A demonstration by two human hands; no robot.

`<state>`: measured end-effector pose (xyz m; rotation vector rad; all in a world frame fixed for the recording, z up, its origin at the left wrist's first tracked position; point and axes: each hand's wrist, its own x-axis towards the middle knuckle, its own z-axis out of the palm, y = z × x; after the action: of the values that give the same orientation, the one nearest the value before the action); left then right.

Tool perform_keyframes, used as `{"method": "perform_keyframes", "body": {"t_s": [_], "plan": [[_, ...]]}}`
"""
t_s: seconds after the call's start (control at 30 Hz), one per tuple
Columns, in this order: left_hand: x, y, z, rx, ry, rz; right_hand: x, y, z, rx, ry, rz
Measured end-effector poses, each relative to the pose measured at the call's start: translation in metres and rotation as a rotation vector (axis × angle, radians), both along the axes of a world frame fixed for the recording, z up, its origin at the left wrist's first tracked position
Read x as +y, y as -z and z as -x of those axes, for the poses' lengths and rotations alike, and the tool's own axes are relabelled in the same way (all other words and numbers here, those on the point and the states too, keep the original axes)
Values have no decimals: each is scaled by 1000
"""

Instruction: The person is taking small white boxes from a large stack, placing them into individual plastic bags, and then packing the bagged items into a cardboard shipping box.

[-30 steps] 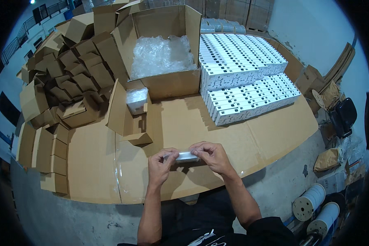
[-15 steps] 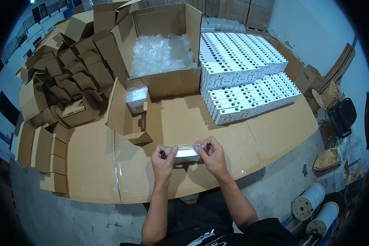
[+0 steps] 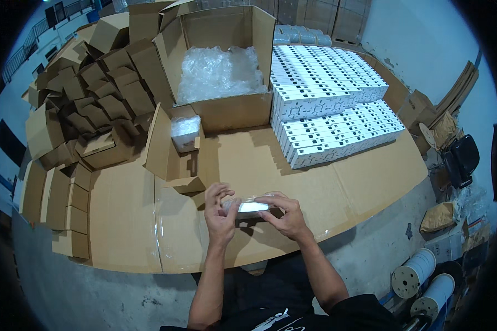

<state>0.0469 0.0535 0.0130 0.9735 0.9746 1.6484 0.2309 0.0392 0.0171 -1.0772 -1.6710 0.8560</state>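
Observation:
A small white box in clear plastic wrap is in front of me, close above the cardboard-covered tabletop. My right hand grips its right end between thumb and fingers. At the other end, my left hand has its fingers lifted and spread, slightly blurred, while its thumb lies against the wrapped end. Beyond my left hand stands an open brown carton, with several plastic-wrapped white boxes at its far end.
A large carton full of clear plastic wrapping stands at the back. Stacked white boxes fill the far right. Open empty cartons pile up on the left. Cable spools sit on the floor at right.
My left fingers have come up off the wrapped box and spread apart. My right hand has shifted its grip, its fingers now reaching over the box's top.

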Motion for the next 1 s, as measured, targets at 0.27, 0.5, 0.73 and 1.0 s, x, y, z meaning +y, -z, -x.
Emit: {"method": "perform_keyframes", "body": {"t_s": [0.27, 0.5, 0.73, 1.0], "plan": [[12, -14, 32, 713, 387, -124, 7, 3, -5, 17, -34, 35], [10, -8, 39, 609, 485, -111, 5, -5, -5, -7, -15, 82], [12, 15, 38, 587, 507, 49, 16, -18, -10, -269, -70, -12], [-24, 22, 17, 1062, 27, -158, 41, 13, -29, 194, 58, 293]]}}
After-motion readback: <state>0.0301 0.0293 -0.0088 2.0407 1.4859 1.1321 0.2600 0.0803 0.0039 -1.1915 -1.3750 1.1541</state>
